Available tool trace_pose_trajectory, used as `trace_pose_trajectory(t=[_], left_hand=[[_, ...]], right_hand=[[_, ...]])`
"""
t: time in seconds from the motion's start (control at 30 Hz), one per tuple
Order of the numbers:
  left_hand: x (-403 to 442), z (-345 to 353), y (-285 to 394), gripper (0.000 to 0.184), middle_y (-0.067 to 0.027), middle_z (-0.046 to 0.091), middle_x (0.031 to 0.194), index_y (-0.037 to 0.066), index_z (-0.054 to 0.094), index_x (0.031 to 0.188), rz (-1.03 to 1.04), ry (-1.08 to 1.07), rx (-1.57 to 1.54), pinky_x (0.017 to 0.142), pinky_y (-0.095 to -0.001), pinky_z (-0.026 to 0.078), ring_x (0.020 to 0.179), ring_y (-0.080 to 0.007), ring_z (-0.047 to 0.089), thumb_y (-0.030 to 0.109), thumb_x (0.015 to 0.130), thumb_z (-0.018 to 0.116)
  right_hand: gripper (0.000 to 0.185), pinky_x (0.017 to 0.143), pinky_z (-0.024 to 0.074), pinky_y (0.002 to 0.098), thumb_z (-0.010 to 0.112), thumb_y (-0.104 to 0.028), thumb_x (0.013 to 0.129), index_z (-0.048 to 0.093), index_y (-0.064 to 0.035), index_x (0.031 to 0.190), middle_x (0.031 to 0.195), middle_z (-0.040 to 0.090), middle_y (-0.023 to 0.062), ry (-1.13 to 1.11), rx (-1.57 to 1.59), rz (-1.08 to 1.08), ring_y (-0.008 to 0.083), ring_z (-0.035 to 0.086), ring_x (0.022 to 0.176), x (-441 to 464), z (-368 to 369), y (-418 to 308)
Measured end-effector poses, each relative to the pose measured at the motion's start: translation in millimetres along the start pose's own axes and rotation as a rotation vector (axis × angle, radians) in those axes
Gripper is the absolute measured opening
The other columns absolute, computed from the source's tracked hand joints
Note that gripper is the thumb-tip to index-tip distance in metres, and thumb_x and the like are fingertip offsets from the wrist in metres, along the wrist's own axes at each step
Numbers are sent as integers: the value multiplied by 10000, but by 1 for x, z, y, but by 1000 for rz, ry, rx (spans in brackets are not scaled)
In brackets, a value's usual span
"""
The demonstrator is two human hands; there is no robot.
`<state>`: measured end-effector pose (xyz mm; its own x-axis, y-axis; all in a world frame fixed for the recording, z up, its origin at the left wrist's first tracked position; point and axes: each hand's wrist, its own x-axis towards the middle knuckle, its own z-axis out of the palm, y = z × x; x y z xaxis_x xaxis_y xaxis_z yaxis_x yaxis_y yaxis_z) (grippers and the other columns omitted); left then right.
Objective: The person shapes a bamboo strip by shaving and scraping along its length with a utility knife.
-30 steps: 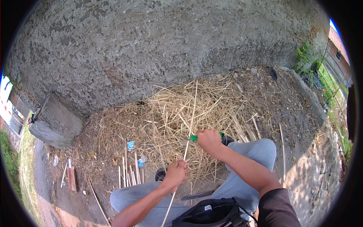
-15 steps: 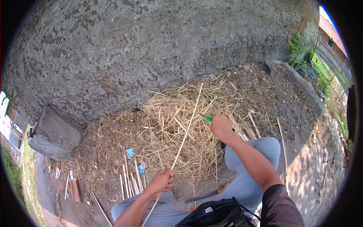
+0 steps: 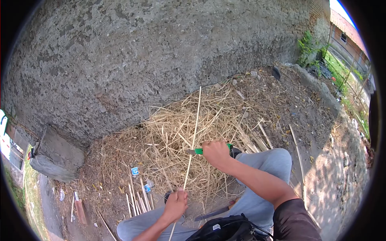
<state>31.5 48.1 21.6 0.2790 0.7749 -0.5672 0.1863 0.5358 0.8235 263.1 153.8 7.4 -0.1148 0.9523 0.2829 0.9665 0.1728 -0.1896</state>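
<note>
A rough grey wall (image 3: 161, 52) spans the upper view. A concrete block (image 3: 60, 152) stands beside it at left. A blue-and-white packet (image 3: 135, 171) lies on the soil (image 3: 287, 106). At right, a green plant (image 3: 307, 47) grows near the wall; a tile-roofed building (image 3: 352, 45) stands beyond.

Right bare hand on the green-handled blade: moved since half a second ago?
Yes. Judged against the blue-and-white square packet, the right hand has moved left and down in the view, nearer the packet.

Strip (image 3: 196, 120) over shavings heap (image 3: 169, 134) on ground (image 3: 319, 150); wall (image 3: 161, 52) behind far edge; block (image 3: 62, 150) at far left corner; slats (image 3: 138, 203) left of heap.
</note>
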Motion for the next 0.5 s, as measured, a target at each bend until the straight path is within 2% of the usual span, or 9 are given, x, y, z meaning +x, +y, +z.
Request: trace_pose_trajectory(t=[0.13, 0.2, 0.33, 0.4, 0.43, 0.47, 0.5], left_hand=[[-3, 0, -9, 419, 51, 282, 539, 108, 397, 769, 29, 30, 87, 371, -270, 201, 404, -72, 226, 400, 1059, 326], [-9, 0, -11, 451, 9, 400, 577, 67, 441, 755, -31, -2, 212, 490, -294, 380, 492, -108, 389, 377, 1057, 316], [-20, 0, -4, 438, 9, 397, 581, 63, 440, 769, -80, -10, 209, 488, -297, 376, 492, -111, 383, 366, 1058, 313], [-32, -3, -6, 419, 11, 393, 586, 50, 442, 781, -185, -50, 120, 492, -302, 373, 499, -110, 385, 342, 1058, 326], [-39, -8, -34, 419, 11, 393, 586, 50, 442, 781, -192, -50, 124, 492, -302, 373, 499, -110, 385, 342, 1058, 326], [-48, -18, -78, 370, -17, 461, 623, 39, 480, 858, -149, -102, 194, 515, -318, 407, 526, -135, 453, 342, 1043, 377], [-60, -24, -82, 352, -31, 495, 641, 34, 500, 897, -134, -124, 235, 526, -326, 423, 540, -147, 488, 342, 1036, 403]], right_hand=[[68, 535, 544, 415, 606, -88, 781, 649, -36, 771, 679, 676, 148, 0, -41, -1, 299, 701, 639, 6, 17, 13], [90, 528, 540, 422, 599, -103, 782, 651, -30, 774, 651, 664, 148, -4, -16, 26, 308, 694, 622, 12, 27, 25], [78, 547, 546, 423, 616, -92, 778, 660, -32, 753, 681, 669, 150, -67, -42, 48, 313, 693, 638, 20, 35, 34], [83, 563, 550, 422, 617, -89, 786, 666, -30, 754, 711, 676, 159, -81, -65, 46, 317, 695, 658, 23, 34, 44], [67, 591, 560, 412, 633, -77, 785, 679, -30, 799, 775, 689, 161, -123, -59, 153, 306, 704, 718, 25, 35, 61], [81, 619, 571, 403, 650, -65, 785, 692, -29, 844, 839, 703, 163, -160, -48, 262, 295, 713, 779, 28, 34, 76], [84, 639, 574, 402, 650, -64, 790, 694, -34, 854, 859, 703, 162, -155, -70, 273, 301, 712, 796, 31, 32, 86]])
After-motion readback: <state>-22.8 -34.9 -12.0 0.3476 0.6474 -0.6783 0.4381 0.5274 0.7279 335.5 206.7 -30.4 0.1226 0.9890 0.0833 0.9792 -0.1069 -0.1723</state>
